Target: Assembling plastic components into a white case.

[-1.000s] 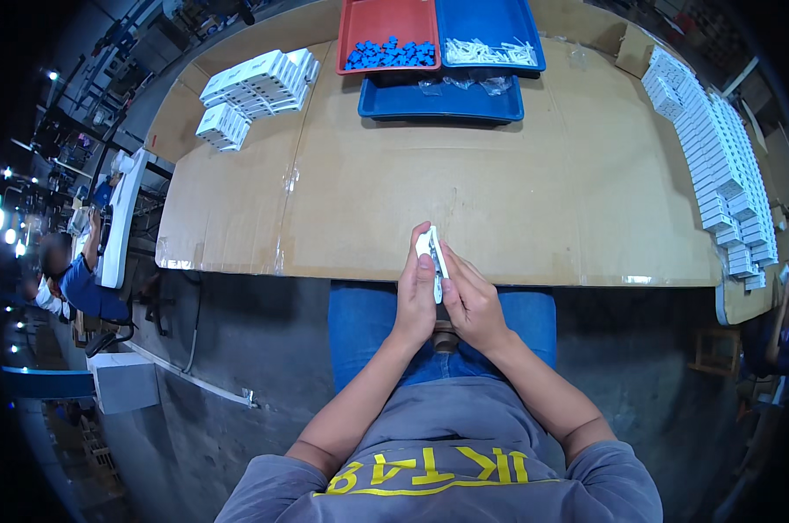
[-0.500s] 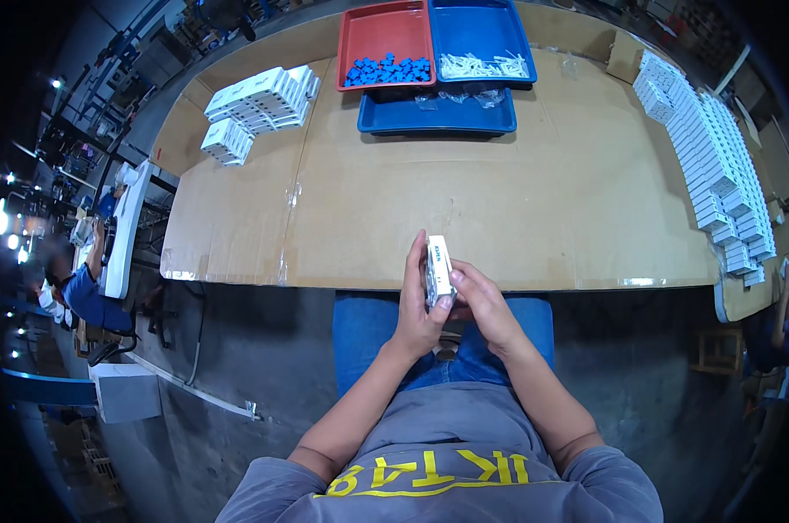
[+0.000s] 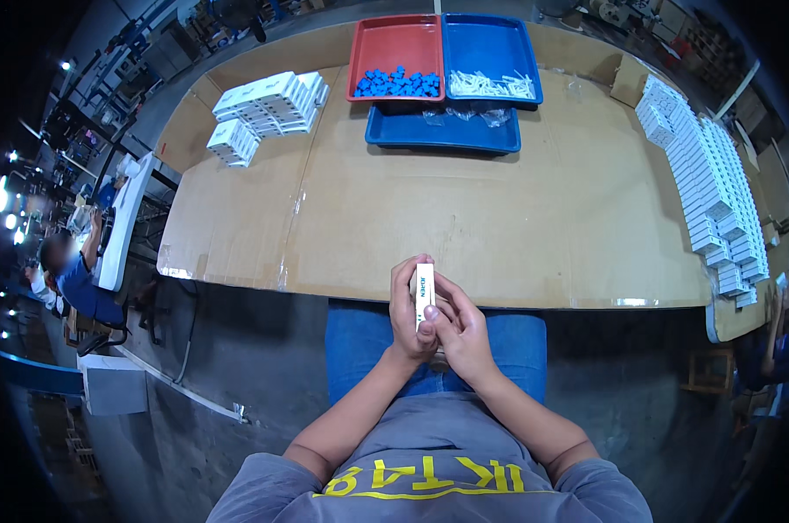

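Note:
A small white box (image 3: 425, 288) with dark print on its narrow side stands between my two hands, just in front of the table's near edge. My left hand (image 3: 406, 309) wraps its left side, with the thumb low on the box. My right hand (image 3: 462, 336) closes round the right side, its thumb pressed on the lower part of the printed face. The box's other sides are hidden by my fingers.
Cardboard covers the table (image 3: 394, 218). At its back stand a red tray (image 3: 394, 48) of blue pieces, a blue tray (image 3: 490, 44) of white sticks and a lower blue tray (image 3: 442, 135). White boxes are stacked at left (image 3: 268, 105) and right (image 3: 708, 187). A person (image 3: 85, 283) sits far left.
My hands and the box have come slightly nearer to me and left. The box has turned so its printed narrow side faces up more squarely, and my right fingers wrap it more closely.

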